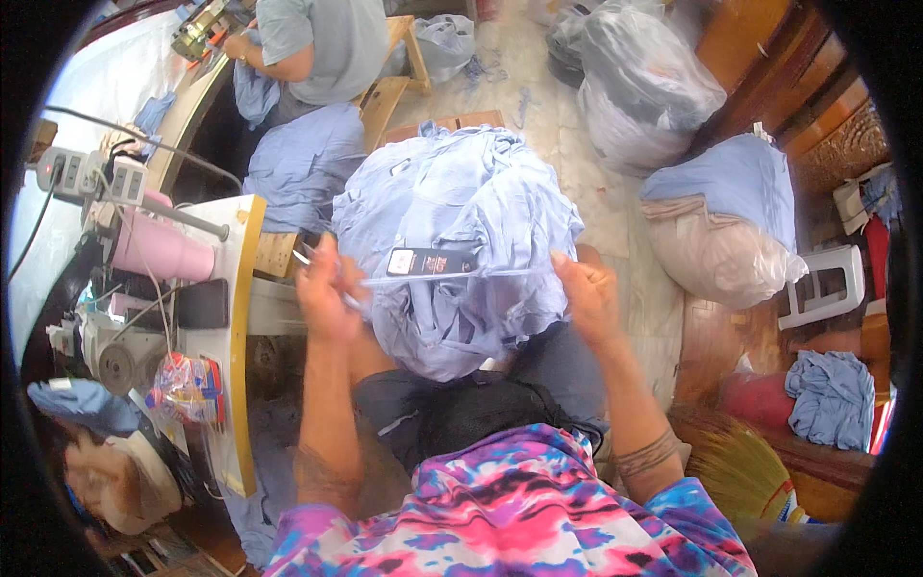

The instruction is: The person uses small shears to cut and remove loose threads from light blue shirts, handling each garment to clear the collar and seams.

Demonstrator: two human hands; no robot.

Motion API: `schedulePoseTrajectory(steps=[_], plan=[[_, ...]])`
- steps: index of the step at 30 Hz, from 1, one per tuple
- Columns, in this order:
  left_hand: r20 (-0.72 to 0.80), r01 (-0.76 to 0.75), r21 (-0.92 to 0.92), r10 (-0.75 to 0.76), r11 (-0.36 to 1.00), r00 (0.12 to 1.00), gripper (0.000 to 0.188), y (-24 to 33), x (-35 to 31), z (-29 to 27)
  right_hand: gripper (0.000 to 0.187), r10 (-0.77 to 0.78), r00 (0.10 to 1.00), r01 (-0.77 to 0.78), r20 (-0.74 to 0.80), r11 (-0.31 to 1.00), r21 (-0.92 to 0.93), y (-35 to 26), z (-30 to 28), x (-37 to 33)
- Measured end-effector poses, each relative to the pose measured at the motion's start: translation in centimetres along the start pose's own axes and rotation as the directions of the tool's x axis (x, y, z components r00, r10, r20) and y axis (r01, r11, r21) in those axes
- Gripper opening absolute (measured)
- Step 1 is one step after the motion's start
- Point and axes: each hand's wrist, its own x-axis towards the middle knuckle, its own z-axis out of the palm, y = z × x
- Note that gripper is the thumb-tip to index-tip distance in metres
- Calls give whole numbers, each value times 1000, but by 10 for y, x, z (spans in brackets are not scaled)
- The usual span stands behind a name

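Between my two hands a light blue garment edge (510, 274) is drawn out nearly straight, above a big heap of light blue garments (461, 192) in front of my lap. My left hand (329, 293) is closed on one end, its fingers blurred. A small pointed metal tool (303, 256), whose kind I cannot make out, juts from that hand. My right hand (586, 293) pinches the other end between thumb and fingers. A black hang tag (433, 263) with a white label lies over the cloth, nearer my left hand.
On the left stand a white table (231, 317) with a yellow edge, a pink tumbler (163, 245) and a power strip (96, 173). Ahead, another person (327, 48) works at a machine. Stuffed bags (644, 87), a white stool (827, 288) and a broom (740, 462) are at right.
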Motion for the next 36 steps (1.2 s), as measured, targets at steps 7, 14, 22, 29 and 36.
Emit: schedulePoseTrajectory(steps=[7, 14, 22, 29, 36], plan=[[-2, 13, 126, -13, 992, 1000, 41, -4, -23, 4, 55, -85, 996, 86, -30, 996, 33, -5, 0, 4], [226, 73, 162, -109, 984, 968, 43, -24, -51, 36, 58, 13, 997, -66, 77, 669, 740, -36, 47, 20], [-141, -146, 249, 185, 957, 972, 43, -51, -19, -26, 54, 124, 984, -24, -125, 799, 600, -24, 41, 26], [-123, -96, 25, 99, 995, 987, 45, 0, -28, 1, 53, 171, 979, -37, -114, 692, 721, -29, 25, 38], [-231, -142, 15, 142, 990, 963, 46, 10, -6, -40, 57, 101, 944, 84, -313, 847, 526, -7, -1, 57]])
